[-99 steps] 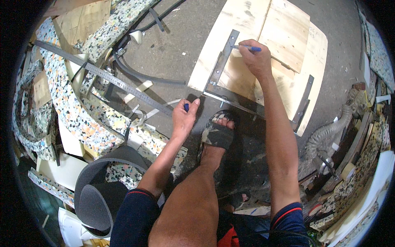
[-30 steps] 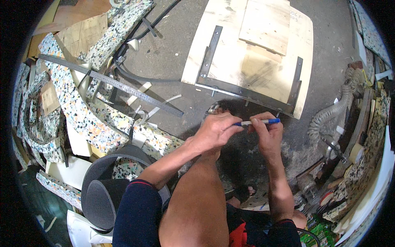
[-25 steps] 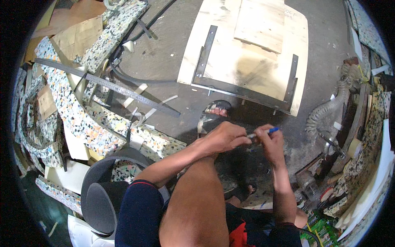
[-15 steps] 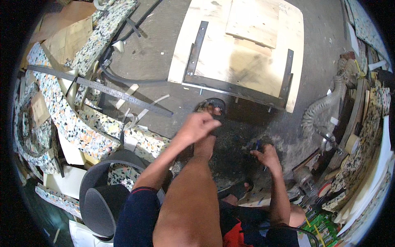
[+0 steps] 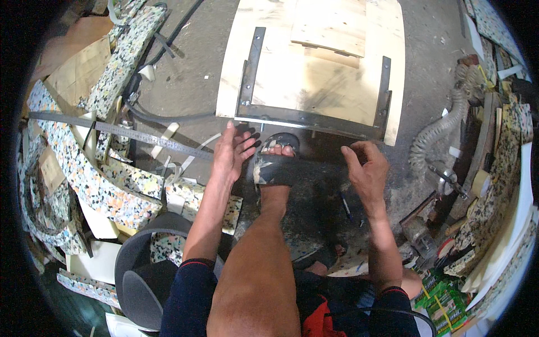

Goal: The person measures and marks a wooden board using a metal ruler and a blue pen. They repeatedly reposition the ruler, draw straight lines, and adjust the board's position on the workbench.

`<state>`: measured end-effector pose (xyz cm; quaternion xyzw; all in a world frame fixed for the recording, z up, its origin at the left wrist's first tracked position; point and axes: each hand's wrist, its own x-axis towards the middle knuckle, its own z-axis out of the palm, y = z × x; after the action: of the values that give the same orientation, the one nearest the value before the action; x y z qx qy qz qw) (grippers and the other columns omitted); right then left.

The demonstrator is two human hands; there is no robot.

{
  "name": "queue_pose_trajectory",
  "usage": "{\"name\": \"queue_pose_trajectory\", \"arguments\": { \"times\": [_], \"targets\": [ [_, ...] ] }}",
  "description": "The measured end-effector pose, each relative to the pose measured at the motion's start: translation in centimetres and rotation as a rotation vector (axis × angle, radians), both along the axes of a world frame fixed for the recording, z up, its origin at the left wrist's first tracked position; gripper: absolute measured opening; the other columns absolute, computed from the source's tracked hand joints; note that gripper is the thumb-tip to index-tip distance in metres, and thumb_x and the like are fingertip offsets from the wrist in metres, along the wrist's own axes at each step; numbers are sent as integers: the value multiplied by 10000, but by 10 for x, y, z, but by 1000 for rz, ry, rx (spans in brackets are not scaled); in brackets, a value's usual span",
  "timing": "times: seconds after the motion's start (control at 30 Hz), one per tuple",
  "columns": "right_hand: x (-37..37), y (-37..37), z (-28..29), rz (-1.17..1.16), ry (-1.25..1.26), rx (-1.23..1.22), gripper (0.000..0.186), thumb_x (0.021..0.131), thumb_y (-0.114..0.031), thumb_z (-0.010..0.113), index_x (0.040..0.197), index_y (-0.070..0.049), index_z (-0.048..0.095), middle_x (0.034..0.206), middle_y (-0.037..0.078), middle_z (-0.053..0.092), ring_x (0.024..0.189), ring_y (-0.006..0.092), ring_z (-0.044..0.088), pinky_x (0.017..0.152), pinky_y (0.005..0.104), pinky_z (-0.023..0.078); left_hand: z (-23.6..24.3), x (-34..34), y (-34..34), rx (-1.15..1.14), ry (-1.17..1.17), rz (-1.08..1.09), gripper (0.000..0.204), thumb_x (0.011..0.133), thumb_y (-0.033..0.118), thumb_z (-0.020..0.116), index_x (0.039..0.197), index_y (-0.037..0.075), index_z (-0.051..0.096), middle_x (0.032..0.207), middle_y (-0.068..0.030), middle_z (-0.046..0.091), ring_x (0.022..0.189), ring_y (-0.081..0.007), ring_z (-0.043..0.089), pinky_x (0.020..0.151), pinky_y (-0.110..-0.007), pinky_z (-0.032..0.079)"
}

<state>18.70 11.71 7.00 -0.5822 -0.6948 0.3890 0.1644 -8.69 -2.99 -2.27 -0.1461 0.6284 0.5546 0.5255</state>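
- dark grey curled foam sheet (image 5: 135, 295), beside the person's left sleeve.
- slim blue-and-white pen (image 5: 345, 206), lying on the dark floor below the right hand.
- right hand (image 5: 366, 173): fingers loosely curled, thumb parted from them, near the bracket.
- left hand (image 5: 229, 150): wide, fingers spread, just beside the board's near left corner; cannot tell whether it touches.
- long grey metal ruler (image 5: 151, 140), left of that hand.
- dark u-shaped metal bracket (image 5: 314, 119), flat along the near edge of a pale wooden board (image 5: 306, 87).
- smaller pale wooden panel (image 5: 331, 27), on the board's far part.

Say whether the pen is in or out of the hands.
Out: the pen lies on the floor, apart from both the left hand and the right hand.
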Motion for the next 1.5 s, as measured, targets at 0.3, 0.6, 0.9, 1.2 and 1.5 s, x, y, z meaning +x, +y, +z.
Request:
{"name": "queue_pose_trajectory", "arguments": {
  "times": [0.3,0.6,0.9,1.2,1.5],
  "targets": [
    [99,40,-59,-464,-170,106,371,984,-319,650,984,46,714,855,188,729,784,236,671,757,376,520,-18,-16,4,263,-179,58,700,910,639,652,1256,45,517,1137,-150,617,1105,-303,629,947,-456,544],
    [127,117,-125,-436,-37,-155,400,1035,-282,538,1050,81,706,936,135,737,868,224,661,844,365,506,-31,67,49,483,-454,16,597,950,466,689,1311,14,541,1291,-208,631,1285,-357,554,1055,-525,485],
    [123,132,-138,-521,393,-324,474,1079,-383,488,915,6,704,781,-1,606,703,126,511,652,324,439,-54,87,60,460,-386,176,338,936,214,743,1194,34,620,1154,-133,701,1122,-279,648,1024,-510,508],
    [68,109,-74,-435,305,-419,577,1085,-483,418,1020,11,708,818,48,669,634,119,563,547,309,449,0,49,53,414,-195,218,523,890,455,766,1201,66,605,1091,-96,694,999,-238,658,889,-480,549],
    [-9,47,-54,-434,580,-426,587,1078,-471,457,1047,56,713,967,102,712,859,139,632,764,316,514,42,-7,82,233,39,464,503,831,351,832,1175,48,626,1171,-149,625,1056,-301,609,814,-527,537]
  ]
}}
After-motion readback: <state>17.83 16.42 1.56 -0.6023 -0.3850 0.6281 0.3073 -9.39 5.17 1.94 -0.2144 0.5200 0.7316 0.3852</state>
